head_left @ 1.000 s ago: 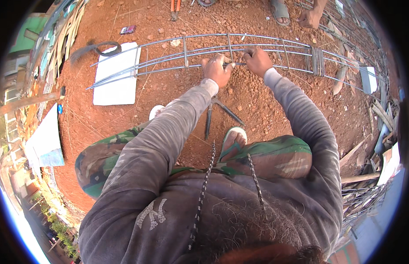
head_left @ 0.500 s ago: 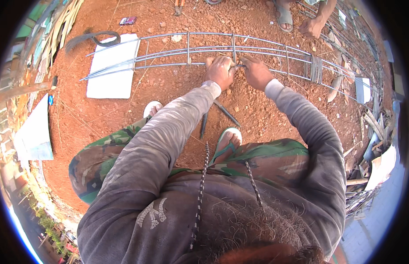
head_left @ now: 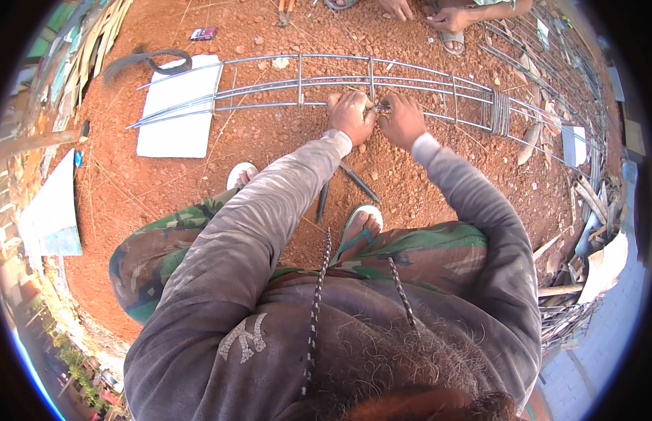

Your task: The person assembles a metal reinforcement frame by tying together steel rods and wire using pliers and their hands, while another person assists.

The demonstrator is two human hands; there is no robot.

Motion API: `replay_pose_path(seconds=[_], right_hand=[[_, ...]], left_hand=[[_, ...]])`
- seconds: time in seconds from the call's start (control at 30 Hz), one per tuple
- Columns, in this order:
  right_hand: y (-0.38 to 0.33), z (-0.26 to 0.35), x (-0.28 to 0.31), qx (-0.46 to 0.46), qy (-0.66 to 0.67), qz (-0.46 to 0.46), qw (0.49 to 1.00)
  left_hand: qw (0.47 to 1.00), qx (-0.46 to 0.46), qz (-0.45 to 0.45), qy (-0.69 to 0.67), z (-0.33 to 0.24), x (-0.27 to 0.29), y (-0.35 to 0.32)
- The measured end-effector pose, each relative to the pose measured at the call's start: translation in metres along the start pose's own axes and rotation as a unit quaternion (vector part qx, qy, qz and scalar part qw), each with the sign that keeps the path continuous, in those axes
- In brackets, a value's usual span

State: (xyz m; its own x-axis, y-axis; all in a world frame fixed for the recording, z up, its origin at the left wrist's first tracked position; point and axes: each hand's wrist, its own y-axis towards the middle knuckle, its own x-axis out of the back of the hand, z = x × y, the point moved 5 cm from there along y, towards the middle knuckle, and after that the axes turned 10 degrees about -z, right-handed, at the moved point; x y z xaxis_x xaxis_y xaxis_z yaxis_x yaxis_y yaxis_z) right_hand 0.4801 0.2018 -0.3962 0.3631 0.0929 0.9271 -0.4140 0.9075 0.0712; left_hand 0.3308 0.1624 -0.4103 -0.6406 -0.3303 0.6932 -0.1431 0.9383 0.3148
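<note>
A long cage of grey steel bars (head_left: 270, 84) with square ties lies across the red dirt in front of me. My left hand (head_left: 351, 116) grips the near bar where a tie crosses it. My right hand (head_left: 403, 121) is closed right beside it, pinching what looks like thin wire at the same joint (head_left: 379, 107). The two hands almost touch. On the ground under my left forearm lies a pair of dark long-handled pincers (head_left: 340, 186). I am squatting, with a sandalled foot (head_left: 361, 223) below the hands.
A white board (head_left: 173, 112) lies under the cage's left end, with a coil of dark wire (head_left: 147, 62) behind it. Another person's hands and sandalled feet (head_left: 438, 17) are at the far side. More bar cages (head_left: 550, 70) and scrap wood (head_left: 586, 266) fill the right.
My view has shifted, so the cage and my hands sit lower and more central. Both hands stay at the same joint on the near bar, drawn closer together.
</note>
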Motion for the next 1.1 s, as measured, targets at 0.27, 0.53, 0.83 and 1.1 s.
replay_pose_path(seconds=[0.27, 0.53, 0.83, 1.1], right_hand=[[-0.072, -0.007, -0.013, 0.092, -0.071, -0.029, 0.993], [-0.060, -0.005, -0.015, 0.096, -0.099, -0.075, 0.988], [-0.037, -0.016, -0.010, -0.294, 0.459, -0.022, 0.838], [-0.050, -0.018, -0.021, -0.299, 0.471, -0.079, 0.826]], left_hand=[[0.999, -0.015, -0.008, -0.028, -0.003, -0.004, 0.002], [0.999, -0.015, 0.005, -0.030, -0.002, -0.003, 0.003], [0.996, -0.061, -0.021, -0.069, -0.002, 0.004, 0.003], [0.994, -0.073, 0.002, -0.077, 0.000, -0.001, 0.002]])
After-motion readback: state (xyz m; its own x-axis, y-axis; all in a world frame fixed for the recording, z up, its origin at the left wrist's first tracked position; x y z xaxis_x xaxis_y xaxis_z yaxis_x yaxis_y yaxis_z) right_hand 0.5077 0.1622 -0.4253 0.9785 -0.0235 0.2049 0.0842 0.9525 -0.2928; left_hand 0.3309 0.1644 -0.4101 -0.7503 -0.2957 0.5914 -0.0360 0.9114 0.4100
